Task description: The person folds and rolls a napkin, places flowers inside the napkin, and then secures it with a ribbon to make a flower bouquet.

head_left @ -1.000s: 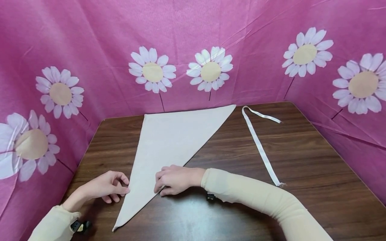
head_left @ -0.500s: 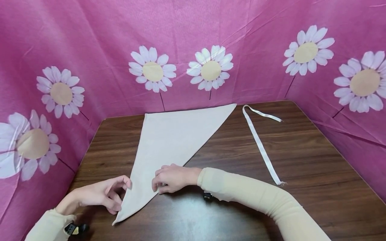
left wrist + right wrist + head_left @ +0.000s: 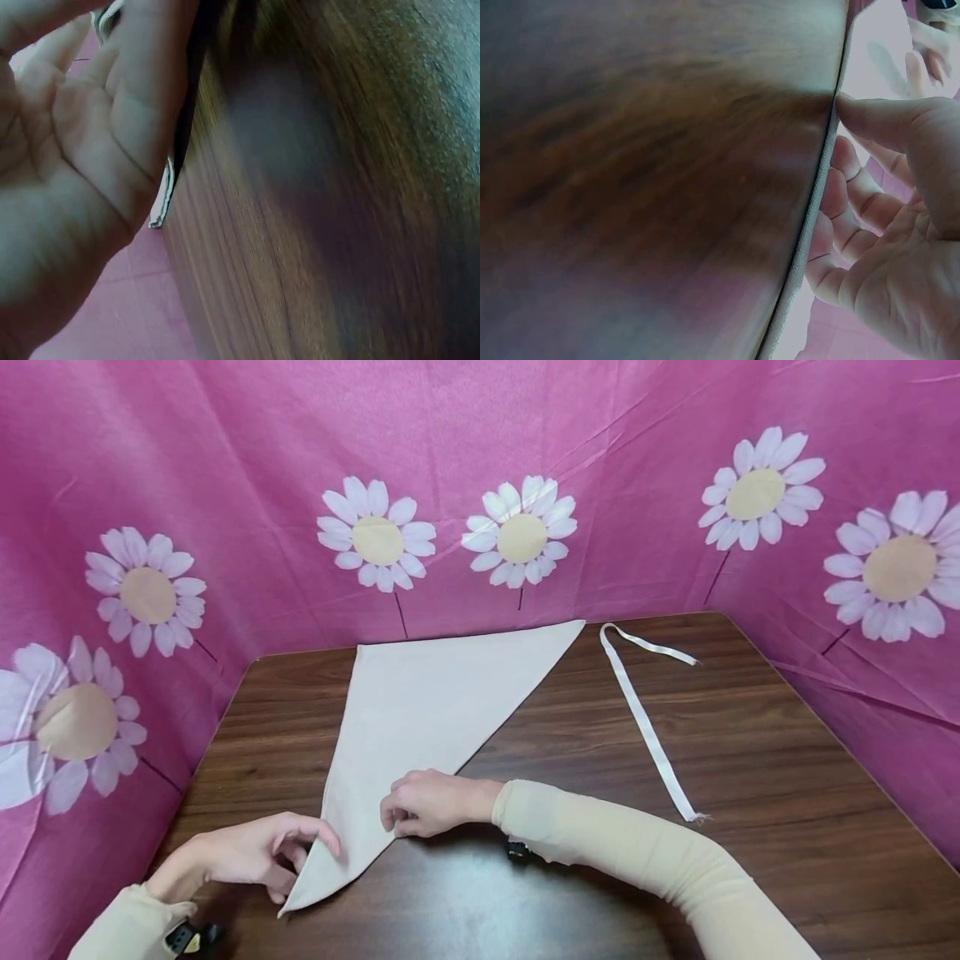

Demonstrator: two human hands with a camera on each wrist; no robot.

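Note:
A pale off-white cloth (image 3: 408, 710), folded into a triangle, lies on the brown table, its narrow corner toward the person. At its lower left edge is my left hand (image 3: 258, 856): the index finger lies over the cloth and the thumb is at the edge, partly hidden by it. The cloth bends slightly there. My right hand (image 3: 431, 802) pinches the long slanted edge, curled fingers on top. In the right wrist view the thumb (image 3: 877, 120) is right at that edge. The left wrist view shows the palm (image 3: 75, 150) with little of the cloth (image 3: 163, 196) behind it.
A white ribbon (image 3: 641, 710) lies bent on the right side of the wood-grain table (image 3: 750, 752), with frayed ends. Pink curtains (image 3: 480, 435) printed with large daisies stand around the back and sides of the table.
My left hand has slid down the cloth's left edge toward the near corner, and its index finger now lies over the cloth. That corner has shifted slightly and bends more. The right hand stays nearly in place.

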